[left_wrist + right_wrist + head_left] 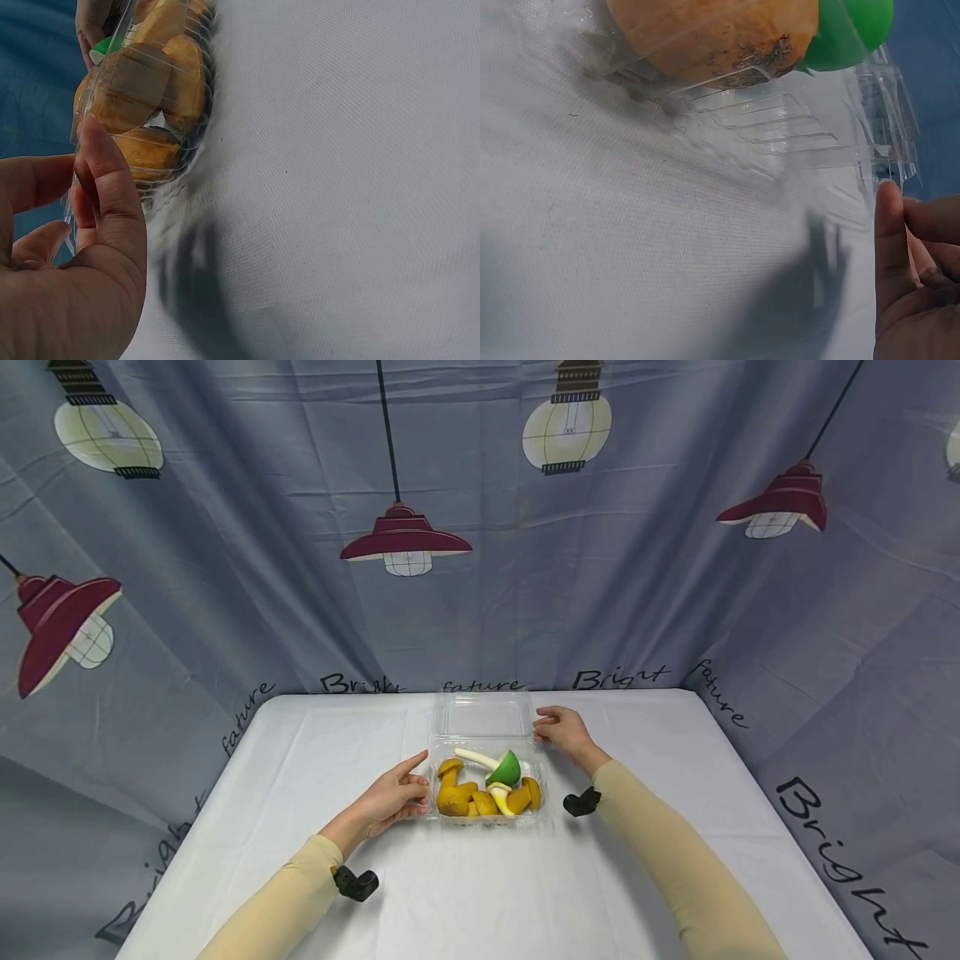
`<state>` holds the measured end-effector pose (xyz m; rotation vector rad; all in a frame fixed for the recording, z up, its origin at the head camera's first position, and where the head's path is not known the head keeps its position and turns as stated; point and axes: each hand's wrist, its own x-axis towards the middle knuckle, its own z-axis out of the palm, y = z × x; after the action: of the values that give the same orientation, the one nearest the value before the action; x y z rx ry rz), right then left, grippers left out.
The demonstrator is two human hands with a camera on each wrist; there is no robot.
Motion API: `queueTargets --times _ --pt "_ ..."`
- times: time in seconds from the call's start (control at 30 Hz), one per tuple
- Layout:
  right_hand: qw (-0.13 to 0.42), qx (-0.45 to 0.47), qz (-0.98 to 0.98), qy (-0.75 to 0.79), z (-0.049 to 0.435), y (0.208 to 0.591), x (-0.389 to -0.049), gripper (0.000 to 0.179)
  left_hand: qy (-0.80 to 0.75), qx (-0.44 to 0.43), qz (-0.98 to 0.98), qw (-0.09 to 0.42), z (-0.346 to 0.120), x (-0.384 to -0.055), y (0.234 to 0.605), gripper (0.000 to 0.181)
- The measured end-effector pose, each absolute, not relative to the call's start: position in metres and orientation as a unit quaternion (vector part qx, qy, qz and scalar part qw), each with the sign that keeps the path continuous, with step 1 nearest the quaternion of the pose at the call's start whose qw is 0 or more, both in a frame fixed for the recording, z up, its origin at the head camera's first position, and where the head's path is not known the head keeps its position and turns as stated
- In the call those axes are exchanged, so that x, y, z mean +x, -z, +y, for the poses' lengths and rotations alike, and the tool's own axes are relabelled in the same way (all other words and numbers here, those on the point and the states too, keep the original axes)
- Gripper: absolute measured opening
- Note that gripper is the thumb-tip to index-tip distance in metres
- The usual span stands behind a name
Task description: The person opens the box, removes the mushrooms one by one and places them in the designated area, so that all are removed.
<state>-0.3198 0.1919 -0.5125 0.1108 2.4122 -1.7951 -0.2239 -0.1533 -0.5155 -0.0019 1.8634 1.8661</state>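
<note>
The clear plastic container point(487, 821) sits at the lower middle of the head view on the white tabletop point(480, 893), its lid point(483, 718) folded open just above. Its thin walls look light, springy, slick and easily creased, so the rim and lid edge seem the best holds; the orange mushrooms point(453, 800) inside could roll. The left hand point(390, 797) reaches from lower left, fingers nearly closed, pinching the container's left rim; the right hand point(564, 731) angles inward, fingertips together on the lid's right edge.
</note>
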Motion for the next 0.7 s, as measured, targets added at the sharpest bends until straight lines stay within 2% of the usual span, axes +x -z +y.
queueTargets --times 0.7 --pt "0.066 -0.002 0.844 0.532 0.196 0.508 -0.309 0.041 -0.684 -0.007 0.69 0.239 -0.152 -0.221 0.511 0.071"
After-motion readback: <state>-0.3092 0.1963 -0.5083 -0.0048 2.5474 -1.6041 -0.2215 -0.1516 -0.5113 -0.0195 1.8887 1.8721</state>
